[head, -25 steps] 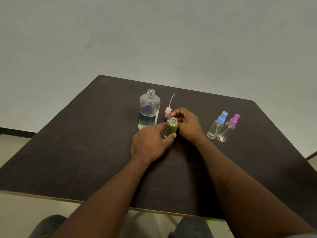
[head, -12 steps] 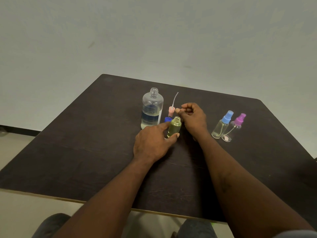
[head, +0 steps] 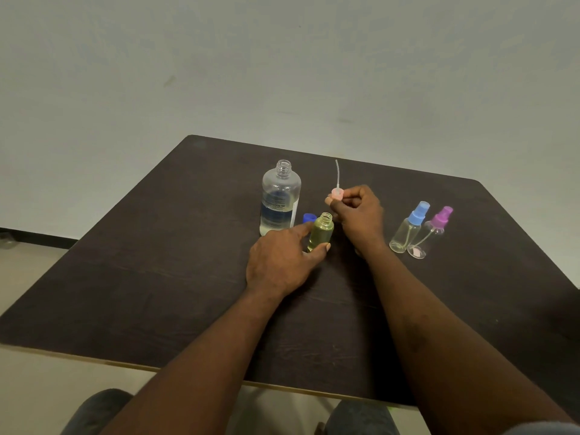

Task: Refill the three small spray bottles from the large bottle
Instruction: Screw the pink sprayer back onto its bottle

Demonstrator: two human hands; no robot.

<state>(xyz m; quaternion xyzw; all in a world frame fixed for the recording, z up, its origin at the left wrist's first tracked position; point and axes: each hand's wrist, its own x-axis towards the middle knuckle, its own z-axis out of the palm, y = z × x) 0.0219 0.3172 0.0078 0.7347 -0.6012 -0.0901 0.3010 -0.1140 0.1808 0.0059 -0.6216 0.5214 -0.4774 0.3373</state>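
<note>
Step in hand: recapping the first refill. Your left hand (head: 279, 262) grips the small bottle (head: 321, 232), thumb on the near side and forefinger on the far side, clamped around its lower body; it stands upright on the table (head: 157, 277) with the neck open and looks full of yellowish liquid. Your right hand (head: 361, 215) pinches the pink spray top (head: 338, 193) between thumb and fingertips, other fingers curled in, just beyond and above the open neck. The dip tube (head: 337, 172) points up, away from the bottle, so the top is upside down for fitting. Next move, as I read it: roll the top over in your fingertips so the tube points down, thread the tube into the neck without bending it, seat the top, then twist it tight while the left hand stops the bottle turning. The tube is thin and flexible and the neck is narrow, so line up before you push. The large bottle (head: 280, 199) stands uncapped just past your left fingertips, part full; its blue cap (head: 308, 218) lies between it and your forefinger, so mind it. Out past your right knuckles the blue-topped bottle (head: 406, 230) and purple-topped bottle (head: 431, 230) sit side by side, tops on, looking empty. So roughly one of three done.
</note>
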